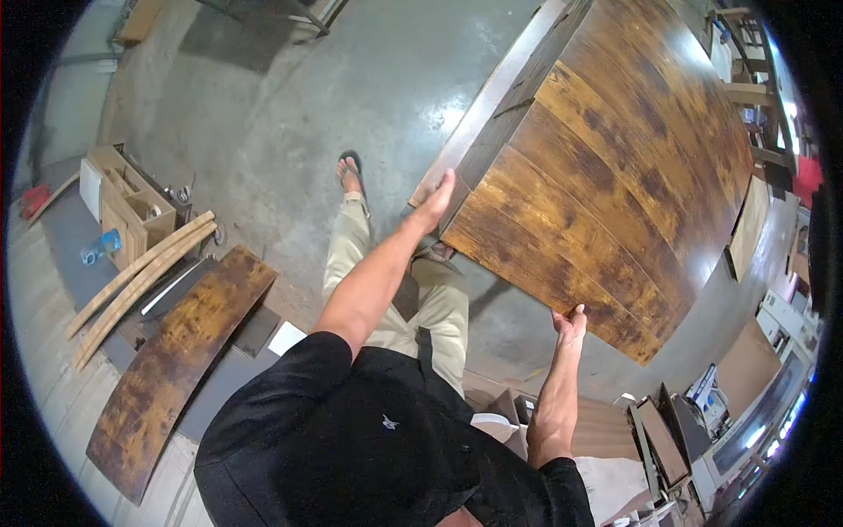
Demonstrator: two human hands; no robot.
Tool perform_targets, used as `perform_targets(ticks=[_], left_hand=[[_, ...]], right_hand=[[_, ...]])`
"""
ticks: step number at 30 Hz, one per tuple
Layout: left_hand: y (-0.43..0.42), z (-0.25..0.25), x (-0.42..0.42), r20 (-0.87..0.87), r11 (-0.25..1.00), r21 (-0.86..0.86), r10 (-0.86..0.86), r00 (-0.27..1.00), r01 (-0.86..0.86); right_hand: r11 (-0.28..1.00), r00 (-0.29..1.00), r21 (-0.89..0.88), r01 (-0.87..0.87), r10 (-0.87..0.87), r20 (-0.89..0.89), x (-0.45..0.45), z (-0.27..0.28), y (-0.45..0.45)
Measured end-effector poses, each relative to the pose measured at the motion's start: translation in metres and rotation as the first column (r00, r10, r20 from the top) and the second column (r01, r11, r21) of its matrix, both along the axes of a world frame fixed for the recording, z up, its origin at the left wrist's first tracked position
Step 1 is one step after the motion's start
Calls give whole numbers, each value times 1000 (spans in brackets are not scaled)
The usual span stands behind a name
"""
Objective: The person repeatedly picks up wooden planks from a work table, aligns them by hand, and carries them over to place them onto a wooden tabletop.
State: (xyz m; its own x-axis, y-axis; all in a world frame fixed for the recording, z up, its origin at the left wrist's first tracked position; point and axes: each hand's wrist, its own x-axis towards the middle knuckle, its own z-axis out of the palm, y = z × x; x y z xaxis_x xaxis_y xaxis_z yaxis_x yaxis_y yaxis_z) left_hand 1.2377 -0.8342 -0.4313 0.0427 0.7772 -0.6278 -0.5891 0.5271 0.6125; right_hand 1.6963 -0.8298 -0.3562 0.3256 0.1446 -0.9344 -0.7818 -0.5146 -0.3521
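A large stack of brown wood-grain boards (606, 167) spreads to the upper right, its top boards lying side by side in strips. My left hand (436, 200) is against the side of the stack near its close left corner. Its thumb points up along the side, and its other fingers are mostly hidden. At the near edge, my right hand (571, 323) grips a wood-grain board (544, 268), thumb up at the edge and fingers partly beneath it.
At lower left lies a separate wood-grain board (180, 373) beside pale curved strips (145, 285). Behind them are a blue transparent cup (101, 247) and an open wooden box (132, 198). Panels and machine parts (711, 395) crowd the lower right. My sandalled foot (350, 171) is on the concrete floor (290, 132).
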Motion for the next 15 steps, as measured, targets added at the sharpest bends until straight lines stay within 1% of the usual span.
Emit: perform_targets(ticks=[1, 3, 4, 5, 6, 7, 8, 9, 11, 12, 13, 14, 15], left_hand=[[3, -9, 5, -70, 999, -54, -8, 998, 5], [1, -19, 20, -143, 997, -39, -69, 987, 64], [2, -2, 11, -53, 990, -82, -123, 991, 118], [2, 6, -1, -54, 996, -65, -60, 997, 56], [-2, -1, -10, -51, 999, -49, 1, 999, -3], [0, 11, -20, -49, 997, -33, 62, 997, -64], [-2, 30, -28, -83, 985, -88, 141, 986, -148], [-23, -14, -42, 11, 978, -193, 77, 997, -73], [-27, 19, -77, -151, 922, -375, 44, 988, -99], [-42, 17, -97, -338, 947, -312, -32, 941, -80], [-65, -13, -109, -428, 937, -315, 4, 904, -153], [-85, -39, -145, -379, 917, -390, -245, 892, 86], [-104, -17, -167, -271, 973, -232, -85, 959, 20]], right_hand=[[1000, 1000, 2, 11, -11, -7, -3, 3, 2], [999, 999, -1, 38, -38, -15, -8, 9, 2], [999, 999, -7, 40, -40, -7, -9, 10, 2], [999, 999, -6, 46, -46, -2, -13, 10, 3], [999, 999, -4, 54, -54, 3, -15, 12, 2], [997, 999, 57, 53, -52, -18, -5, 6, -7], [990, 998, 130, 50, -43, -52, -1, -1, -13], [976, 994, 212, 46, -25, -102, -8, -9, -11], [974, 983, 223, 40, 1, -182, -72, 28, -4], [972, 968, 225, 73, -15, -251, -95, 34, -5], [968, 978, 249, 14, 38, -205, -104, 24, -17], [987, 984, 156, 38, -9, -180, -145, 51, -16], [979, 968, 201, -34, 82, -238, -163, 51, -29]])
